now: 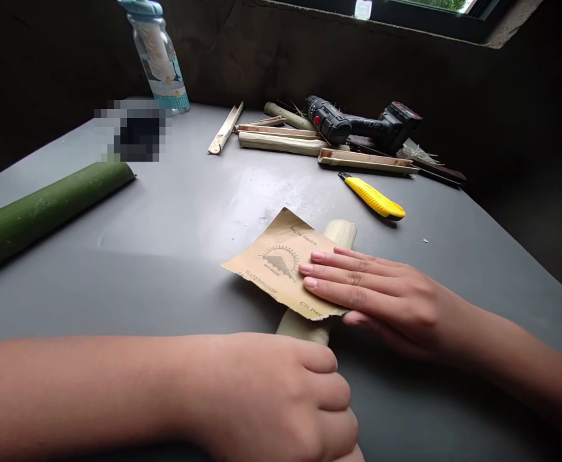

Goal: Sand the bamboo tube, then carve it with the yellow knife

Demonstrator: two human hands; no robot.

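Observation:
A pale, peeled bamboo piece (341,231) lies lengthwise in front of me on the grey table. My left hand (281,398) is closed around its near end, knuckles upward. Across the bamboo's middle rests a tan sheet of sandpaper (278,260), printed backing up, with its left part sticking out past the bamboo. My right hand (382,292) lies flat on the sheet's right side with fingers stretched out, pressing it against the bamboo. The thumb is partly hidden beneath. The sandpaper's gritty side faces down, out of sight.
A yellow utility knife (376,199) lies beyond my right hand. Farther back are split bamboo strips (281,142) and a black cordless drill (358,122). A green bamboo pole (45,208) lies at left, and a water bottle (158,61) stands at the back of the table (175,224).

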